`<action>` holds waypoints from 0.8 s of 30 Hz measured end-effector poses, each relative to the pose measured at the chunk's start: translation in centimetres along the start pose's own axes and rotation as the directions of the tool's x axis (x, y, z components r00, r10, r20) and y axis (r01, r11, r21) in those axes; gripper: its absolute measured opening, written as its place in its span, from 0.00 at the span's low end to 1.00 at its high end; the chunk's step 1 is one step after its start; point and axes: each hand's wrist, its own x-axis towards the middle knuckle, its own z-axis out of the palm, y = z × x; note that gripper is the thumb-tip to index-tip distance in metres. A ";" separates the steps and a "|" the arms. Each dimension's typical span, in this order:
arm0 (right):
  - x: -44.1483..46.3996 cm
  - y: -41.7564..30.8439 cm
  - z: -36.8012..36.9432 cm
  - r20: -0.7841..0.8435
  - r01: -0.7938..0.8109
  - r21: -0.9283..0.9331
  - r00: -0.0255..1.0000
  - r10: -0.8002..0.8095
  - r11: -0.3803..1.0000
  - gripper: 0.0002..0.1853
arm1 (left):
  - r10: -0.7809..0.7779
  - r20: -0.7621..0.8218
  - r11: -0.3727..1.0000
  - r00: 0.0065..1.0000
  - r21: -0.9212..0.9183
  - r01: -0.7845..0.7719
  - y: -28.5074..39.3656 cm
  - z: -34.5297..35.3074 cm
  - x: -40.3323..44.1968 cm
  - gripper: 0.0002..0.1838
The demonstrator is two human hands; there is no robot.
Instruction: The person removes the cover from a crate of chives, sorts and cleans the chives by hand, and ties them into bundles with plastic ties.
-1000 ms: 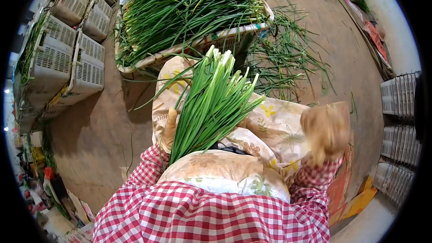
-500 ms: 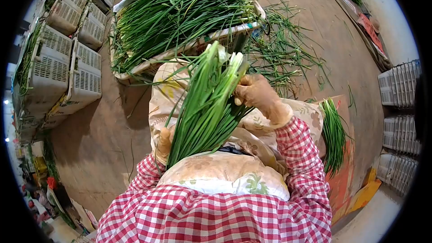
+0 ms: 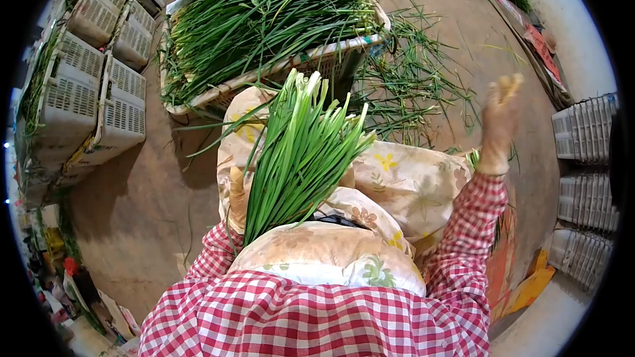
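My left hand [image 3: 237, 199], in a tan glove, grips a bunch of green garlic chives [image 3: 301, 152] over my lap. Their pale cut ends point away from me, and most of my left fingers are hidden behind the leaves. Out to the right, my gloved right hand [image 3: 499, 122] is raised, blurred by motion, with its fingers stretched upward and no chives visible in it. A few thin blades [image 3: 506, 51] show as a blurred streak just beyond its fingertips. Beneath the bunch, a flowered, soiled apron [image 3: 410, 178] covers my knees.
Ahead stands a lined crate [image 3: 264, 73] heaped with chives [image 3: 264, 20]. Loose leaves [image 3: 417, 79] litter the floor right of it. Stacked white crates [image 3: 122, 102] line the left side; more crates [image 3: 585, 195] stand at the right wall. Cardboard [image 3: 506, 264] lies by my right side.
My right hand has left the bunch and swung out to the right. The bunch, still in my left hand, has fanned out more at its cut ends.
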 end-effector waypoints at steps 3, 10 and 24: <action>-7.1 -1.3 2.6 0.531 -0.334 0.653 0.842 -0.097 0.679 0.12 | 0.022 -0.034 0.997 0.999 0.080 -0.019 0.1 0.2 -0.4 0.51; -12.6 -8.1 5.3 0.805 0.314 0.043 0.552 -0.220 0.948 0.15 | 0.090 0.053 0.949 0.994 0.297 -0.102 0.0 1.8 -2.3 0.52; -7.9 -7.7 0.5 0.838 -0.849 0.525 0.529 -0.137 -0.065 0.13 | -0.004 0.142 1.000 0.990 -0.008 0.005 0.6 -0.1 -0.2 0.57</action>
